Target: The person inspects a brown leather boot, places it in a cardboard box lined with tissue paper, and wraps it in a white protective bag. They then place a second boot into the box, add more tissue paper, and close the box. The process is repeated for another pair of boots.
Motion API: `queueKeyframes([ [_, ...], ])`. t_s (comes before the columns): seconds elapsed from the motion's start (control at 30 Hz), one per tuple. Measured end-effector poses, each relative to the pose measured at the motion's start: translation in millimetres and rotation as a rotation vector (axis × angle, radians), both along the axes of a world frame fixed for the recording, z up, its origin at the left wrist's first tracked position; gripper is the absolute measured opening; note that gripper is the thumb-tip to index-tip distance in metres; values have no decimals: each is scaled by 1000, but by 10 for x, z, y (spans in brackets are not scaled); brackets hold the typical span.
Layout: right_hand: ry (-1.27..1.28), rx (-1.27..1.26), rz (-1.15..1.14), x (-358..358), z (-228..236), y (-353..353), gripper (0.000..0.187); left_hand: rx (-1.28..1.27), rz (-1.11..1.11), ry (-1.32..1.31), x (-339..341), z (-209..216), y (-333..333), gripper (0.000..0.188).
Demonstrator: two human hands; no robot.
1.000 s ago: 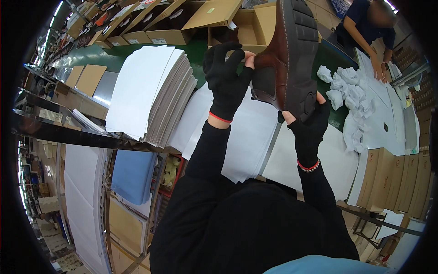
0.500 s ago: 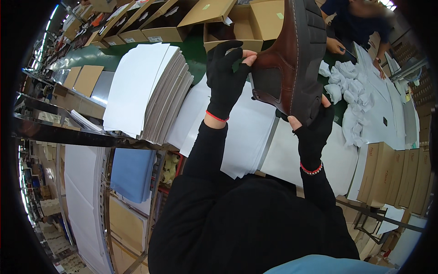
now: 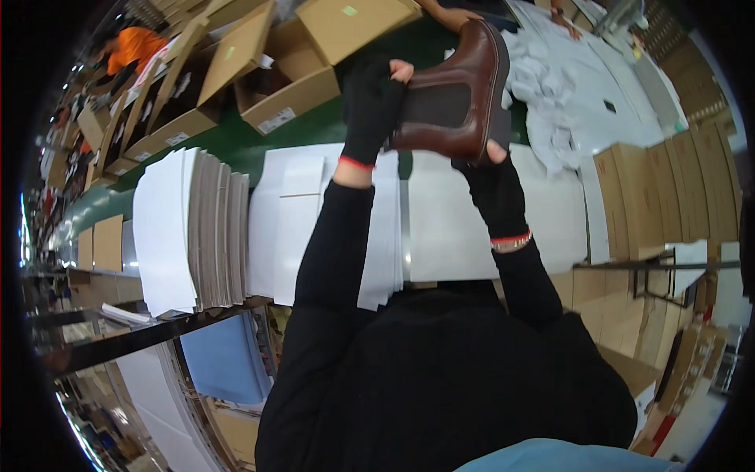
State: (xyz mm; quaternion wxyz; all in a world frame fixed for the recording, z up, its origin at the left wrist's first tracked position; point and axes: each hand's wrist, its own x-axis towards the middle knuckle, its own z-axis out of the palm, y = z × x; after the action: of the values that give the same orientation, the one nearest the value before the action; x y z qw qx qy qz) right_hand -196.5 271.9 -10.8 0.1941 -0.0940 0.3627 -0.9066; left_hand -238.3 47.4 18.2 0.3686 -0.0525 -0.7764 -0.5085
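Note:
A brown leather ankle boot with a dark elastic side panel and a dark sole is held up over the bench, lying on its side with the toe toward the far edge. My left hand, in a black fingerless glove, grips the top of the shaft. Around the heel end closes my right hand, gloved alike, its thumb on the heel. Beneath the boot lie white paper sheets. An open brown shoebox stands beyond my left hand.
A thick stack of white sheets stands at the left. Crumpled white paper lies at the right, beside upright brown cartons. A co-worker's hand shows behind the boot. Further off at left is a person in orange.
The boot has turned from showing its sole and side to showing its side panel, with the shaft pointing left. My left hand has closed round the shaft top. The view has swung right.

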Motion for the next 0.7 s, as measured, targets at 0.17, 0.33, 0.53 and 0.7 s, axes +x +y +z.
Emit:
queueKeyframes([
  [0.17, -46, 35, -152, -303, -427, 353, 29, 34, -84, -262, -517, -179, 473, 27],
  [0.33, -249, -116, -198, -441, -560, 567, 28, 41, -182, -328, -903, -568, 651, 20],
  [0.53, -197, -84, -234, -537, -882, 774, 21, -145, -223, -360, -1112, -678, 788, 23],
  [0.7, -148, -4, -313, -513, -872, 811, 30, -257, -169, -303, -1110, -671, 924, 20],
])
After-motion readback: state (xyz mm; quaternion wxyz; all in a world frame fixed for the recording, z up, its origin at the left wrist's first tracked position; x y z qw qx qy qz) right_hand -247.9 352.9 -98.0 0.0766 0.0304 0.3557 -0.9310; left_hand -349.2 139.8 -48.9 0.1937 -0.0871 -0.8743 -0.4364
